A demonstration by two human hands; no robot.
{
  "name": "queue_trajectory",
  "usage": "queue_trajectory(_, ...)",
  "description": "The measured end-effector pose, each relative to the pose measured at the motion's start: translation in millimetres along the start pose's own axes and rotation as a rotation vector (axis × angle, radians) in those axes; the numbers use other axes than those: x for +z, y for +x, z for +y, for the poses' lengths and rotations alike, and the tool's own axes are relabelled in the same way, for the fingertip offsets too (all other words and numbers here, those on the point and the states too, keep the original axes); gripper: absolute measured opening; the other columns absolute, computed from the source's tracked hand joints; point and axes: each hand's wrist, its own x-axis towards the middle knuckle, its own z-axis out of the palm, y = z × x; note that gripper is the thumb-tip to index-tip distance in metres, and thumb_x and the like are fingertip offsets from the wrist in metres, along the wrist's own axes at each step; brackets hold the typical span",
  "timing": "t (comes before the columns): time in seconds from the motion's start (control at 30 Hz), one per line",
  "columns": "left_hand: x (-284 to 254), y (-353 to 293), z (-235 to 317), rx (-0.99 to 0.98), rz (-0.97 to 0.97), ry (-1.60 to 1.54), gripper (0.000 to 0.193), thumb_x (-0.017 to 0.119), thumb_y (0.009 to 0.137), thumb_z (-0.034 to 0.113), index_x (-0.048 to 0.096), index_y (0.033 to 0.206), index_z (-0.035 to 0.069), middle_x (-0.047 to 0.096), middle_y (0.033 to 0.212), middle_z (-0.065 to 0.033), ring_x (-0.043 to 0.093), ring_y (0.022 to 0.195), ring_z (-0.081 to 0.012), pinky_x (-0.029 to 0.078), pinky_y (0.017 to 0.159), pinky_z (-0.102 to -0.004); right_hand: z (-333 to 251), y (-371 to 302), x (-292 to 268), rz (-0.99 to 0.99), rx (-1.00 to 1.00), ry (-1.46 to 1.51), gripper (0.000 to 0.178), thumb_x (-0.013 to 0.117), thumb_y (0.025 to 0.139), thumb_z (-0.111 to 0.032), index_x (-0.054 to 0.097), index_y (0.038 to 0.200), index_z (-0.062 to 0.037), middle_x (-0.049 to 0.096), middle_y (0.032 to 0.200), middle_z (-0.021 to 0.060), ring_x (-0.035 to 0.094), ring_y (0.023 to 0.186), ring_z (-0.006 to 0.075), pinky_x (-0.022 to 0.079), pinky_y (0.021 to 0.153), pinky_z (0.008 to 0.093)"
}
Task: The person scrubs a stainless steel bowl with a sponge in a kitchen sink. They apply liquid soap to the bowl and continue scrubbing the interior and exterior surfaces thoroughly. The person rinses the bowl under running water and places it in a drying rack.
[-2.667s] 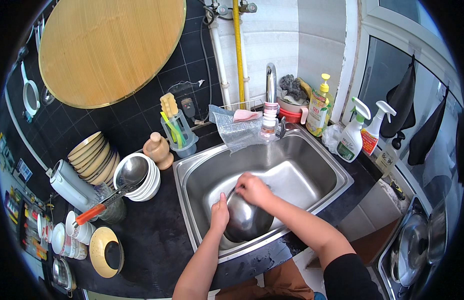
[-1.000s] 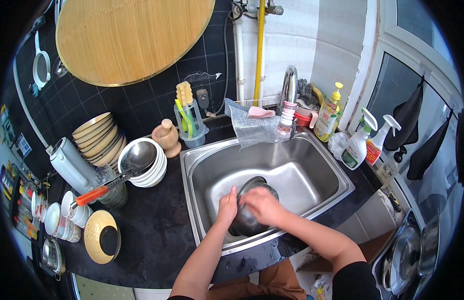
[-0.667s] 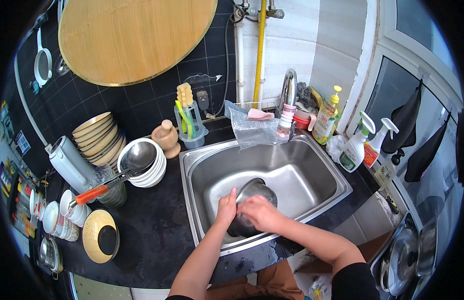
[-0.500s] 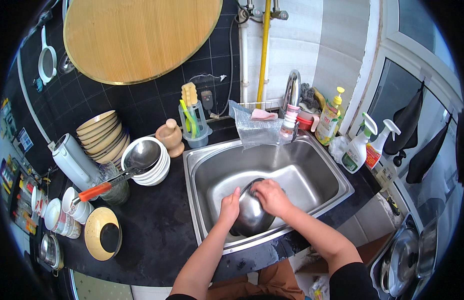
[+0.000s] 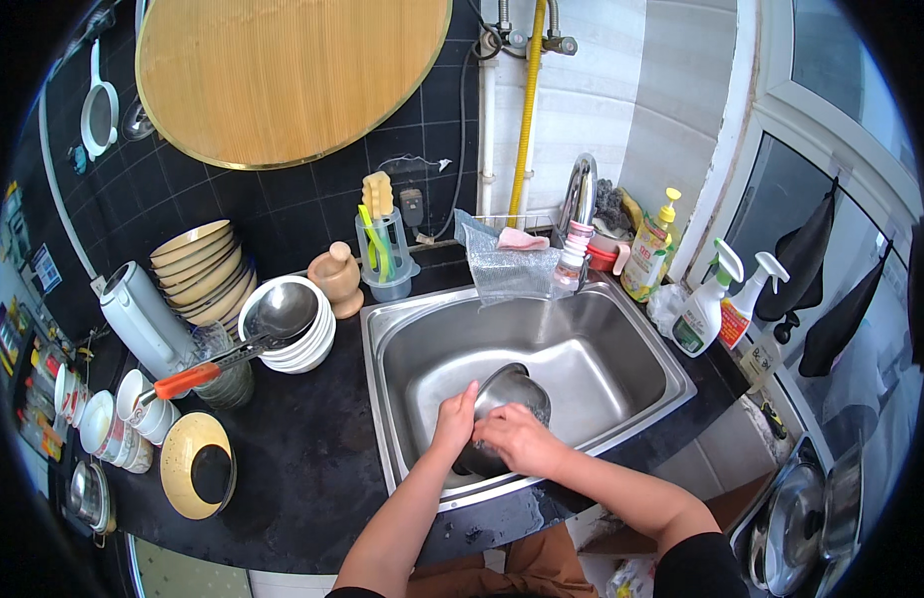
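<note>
A shiny metal bowl (image 5: pixel 527 387) is tilted inside the steel sink (image 5: pixel 612 374), near its front wall. My left hand (image 5: pixel 454 424) grips the bowl at its left side, thumb pointing up. My right hand (image 5: pixel 519 439) is closed with curled fingers against the inside of the bowl; whatever is under the fingers is hidden. From the faucet (image 5: pixel 582 194), a thin stream of water appears to fall into the back of the sink.
Left of the sink stand white bowls (image 5: pixel 317 344) with a ladle (image 5: pixel 283 309) on top, a wooden mortar (image 5: pixel 337 279), a utensil holder (image 5: pixel 387 264) and a yellow bowl (image 5: pixel 188 439). Soap (image 5: pixel 646 254) and spray bottles (image 5: pixel 703 309) stand at the right. Pot lids (image 5: pixel 786 528) lie lower right.
The bowl has turned so that its inside shows more toward the back right. My right hand has moved left and nearer to me, closer to my left hand.
</note>
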Motion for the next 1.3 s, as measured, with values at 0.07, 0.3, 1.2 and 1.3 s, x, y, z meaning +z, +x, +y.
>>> queue_trajectory(0.07, 2.1, -0.4, -2.9, -0.017, -0.015, 0.008, 0.051, 0.044, 0.092, 0.040, 0.054, 0.071, -0.006, 0.053, 0.060, -0.0150, 0.047, 0.060, -0.0183, 0.042, 0.063, -0.0341, 16.2, 4.0, -5.1, 0.049, 0.129, -0.075, 0.020, 0.059, 0.070, -0.001, 0.062, 0.089, -0.0063, 0.061, 0.092, 0.0081, 0.054, 0.090, 0.0284, 0.042, 0.082, 0.0383)
queue_trajectory(0.3, 0.2, 1.0, -6.2, -0.073, -0.031, -0.034, 0.054, 0.043, 0.092, 0.044, 0.053, 0.065, -0.002, 0.050, 0.060, -0.0059, 0.044, 0.061, -0.0130, 0.040, 0.062, -0.0302, 1.5, 0.9, -6.9, 0.024, 0.040, -0.100, 0.022, 0.059, 0.069, 0.002, 0.062, 0.089, -0.0083, 0.062, 0.095, 0.0065, 0.055, 0.088, 0.0265, 0.041, 0.085, 0.0377)
queue_trajectory(1.2, 3.9, -5.0, -2.5, 0.001, 0.015, -0.072, 0.051, 0.049, 0.090, 0.040, 0.057, 0.070, -0.006, 0.052, 0.057, -0.0134, 0.046, 0.058, -0.0148, 0.042, 0.061, -0.0329, 48.6, -10.6, -9.7, 0.241, 0.284, -0.034, 0.024, 0.062, 0.067, 0.003, 0.062, 0.088, -0.0066, 0.060, 0.098, 0.0103, 0.053, 0.092, 0.0299, 0.043, 0.082, 0.0387)
queue_trajectory(1.3, -1.0, -3.3, 1.4, 0.032, 0.040, -0.019, 0.051, 0.051, 0.089, 0.040, 0.056, 0.067, -0.006, 0.049, 0.054, -0.0114, 0.044, 0.056, -0.0140, 0.041, 0.058, -0.0324, 26.0, -13.6, -10.2, 0.129, 0.121, -0.015, 0.020, 0.064, 0.066, 0.001, 0.062, 0.085, -0.0070, 0.059, 0.095, 0.0077, 0.054, 0.092, 0.0287, 0.043, 0.083, 0.0370)
